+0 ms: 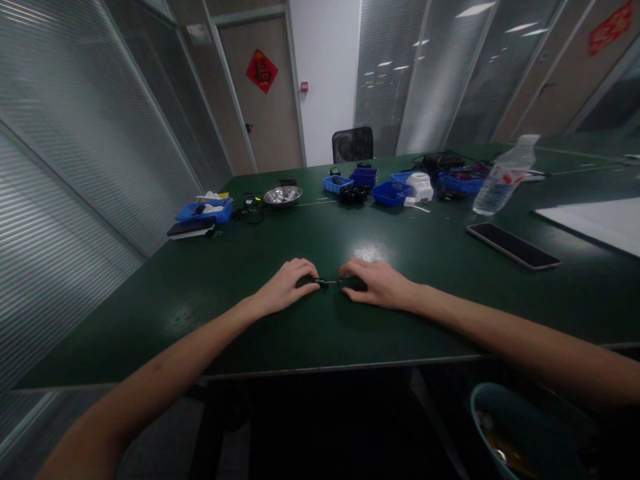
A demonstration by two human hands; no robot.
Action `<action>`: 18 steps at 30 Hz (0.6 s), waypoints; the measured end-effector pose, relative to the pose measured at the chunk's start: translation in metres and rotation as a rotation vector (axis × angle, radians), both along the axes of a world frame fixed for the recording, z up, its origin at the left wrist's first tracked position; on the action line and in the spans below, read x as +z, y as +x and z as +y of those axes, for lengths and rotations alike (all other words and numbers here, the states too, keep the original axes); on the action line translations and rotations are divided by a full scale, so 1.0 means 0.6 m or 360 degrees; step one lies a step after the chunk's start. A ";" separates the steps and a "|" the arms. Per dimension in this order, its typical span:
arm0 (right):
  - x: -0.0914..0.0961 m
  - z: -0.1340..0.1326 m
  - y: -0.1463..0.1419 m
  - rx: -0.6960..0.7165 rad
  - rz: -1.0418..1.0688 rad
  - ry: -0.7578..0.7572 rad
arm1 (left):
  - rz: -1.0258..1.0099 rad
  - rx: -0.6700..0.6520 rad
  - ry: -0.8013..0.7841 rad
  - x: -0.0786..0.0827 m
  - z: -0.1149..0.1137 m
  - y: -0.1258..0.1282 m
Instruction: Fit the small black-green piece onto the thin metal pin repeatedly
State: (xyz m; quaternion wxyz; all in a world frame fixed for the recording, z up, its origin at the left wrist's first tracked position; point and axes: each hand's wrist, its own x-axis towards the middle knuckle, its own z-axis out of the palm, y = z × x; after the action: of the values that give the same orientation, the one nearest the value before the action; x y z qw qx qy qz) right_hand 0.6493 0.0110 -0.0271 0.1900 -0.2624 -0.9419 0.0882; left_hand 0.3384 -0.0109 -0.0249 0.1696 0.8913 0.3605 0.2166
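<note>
My left hand [293, 283] rests on the dark green table [280, 340], its thumb and fingers closed on a small black piece with green marks [321, 283]. To its right, the fingers of my right hand [375, 281] curl round a dark, handle-like piece [354, 283], mostly covered by the hand. A thin, pale metal shaft [333, 283] lies level in the narrow gap between both hands and seems to link the two pieces. The light is dim, and their exact kind is too small to tell.
A phone [513, 245], a tilted-looking water bottle [506, 177] and white paper [600, 220] lie to the right. Blue bins [393, 193], a metal bowl [283, 195] and a left blue tray [204, 211] stand farther back. A bucket [520, 433] sits below the front edge.
</note>
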 end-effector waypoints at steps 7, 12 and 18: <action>0.010 -0.005 0.000 0.0042 0.0039 -0.0048 | 0.0005 0.0008 0.0001 0.000 0.000 0.001; 0.012 -0.007 -0.001 0.0065 0.0043 -0.0071 | -0.0004 0.0008 0.0006 0.002 -0.001 0.001; 0.004 -0.004 -0.002 -0.0048 0.0091 -0.0132 | -0.0004 0.0010 -0.0002 0.001 0.002 0.003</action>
State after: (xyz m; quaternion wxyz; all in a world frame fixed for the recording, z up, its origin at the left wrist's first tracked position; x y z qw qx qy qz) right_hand 0.6482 0.0085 -0.0247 0.2072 -0.2817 -0.9276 0.1317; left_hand 0.3401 -0.0098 -0.0243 0.1697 0.8898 0.3632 0.2181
